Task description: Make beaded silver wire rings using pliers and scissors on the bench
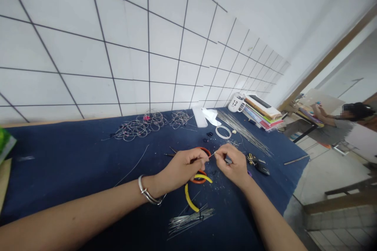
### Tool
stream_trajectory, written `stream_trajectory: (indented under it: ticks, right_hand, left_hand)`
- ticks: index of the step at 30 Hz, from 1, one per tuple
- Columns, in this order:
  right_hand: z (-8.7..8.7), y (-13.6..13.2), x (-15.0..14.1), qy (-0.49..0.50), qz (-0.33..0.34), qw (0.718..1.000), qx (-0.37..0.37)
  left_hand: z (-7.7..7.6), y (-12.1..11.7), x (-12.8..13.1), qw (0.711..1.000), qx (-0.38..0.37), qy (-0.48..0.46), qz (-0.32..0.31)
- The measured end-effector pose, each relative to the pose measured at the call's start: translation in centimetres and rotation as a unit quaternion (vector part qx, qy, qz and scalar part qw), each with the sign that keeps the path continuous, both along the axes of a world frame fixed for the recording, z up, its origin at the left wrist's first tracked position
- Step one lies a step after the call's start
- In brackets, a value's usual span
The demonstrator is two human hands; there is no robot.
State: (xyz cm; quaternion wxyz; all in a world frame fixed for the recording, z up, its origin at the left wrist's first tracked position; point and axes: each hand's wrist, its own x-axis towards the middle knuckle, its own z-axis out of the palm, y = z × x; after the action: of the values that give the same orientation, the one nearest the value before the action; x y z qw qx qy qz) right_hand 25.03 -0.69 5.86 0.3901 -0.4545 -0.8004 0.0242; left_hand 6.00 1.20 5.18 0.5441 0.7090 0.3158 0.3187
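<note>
tangled wire coils (134, 129) lie at left by the wall. the left hand (187, 166) pinches one end of a thin strand (212, 155), apparently wire, above the dark cloth (73, 164); nearer the body are a yellow-handled tool (189, 199) and a wire bundle (191, 220). the right hand (232, 163) pinches the strand's other end. the step looks like fine fingertip shaping; the next move seems to need a steady two-sided grip. farther right, a white mug (235, 105) holds something too small to tell.

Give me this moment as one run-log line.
left hand: pinching thin wire | right hand: pinching its other end | below: yellow handles, wire bundle | surface: blue cloth
</note>
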Motion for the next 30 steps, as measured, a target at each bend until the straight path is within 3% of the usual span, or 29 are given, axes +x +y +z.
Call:
stream_trajectory:
  ticks: [7, 11, 14, 20, 23, 30]
  right_hand:
    - [-0.2, 0.3, 0.9, -0.082, 0.009, 0.995, 0.063]
    - [-0.3, 0.4, 1.3, -0.131, 0.016, 0.987, 0.086]
    - [-0.2, 0.4, 1.4, -0.158, 0.020, 0.983, 0.087]
    - [0.2, 0.2, 1.1, -0.175, 0.035, 0.982, 0.063]
    - [0.3, 0.1, 1.0, -0.183, 0.034, 0.981, 0.058]
    - [0.3, 0.1, 1.0, -0.202, 0.033, 0.978, 0.050]
  left_hand:
    - [-0.4, 0.3, 0.0, 0.999, 0.028, 0.027, 0.002]
    - [-0.1, 0.6, -0.3, 0.992, 0.104, 0.066, 0.016]
    - [0.5, 0.9, -0.7, 0.970, 0.209, 0.121, 0.016]
    - [1.0, 1.2, -1.3, 0.883, 0.397, 0.248, -0.006]
    - [1.0, 1.2, -1.4, 0.865, 0.424, 0.268, -0.009]
    - [1.0, 1.2, -1.5, 0.854, 0.444, 0.273, -0.007]
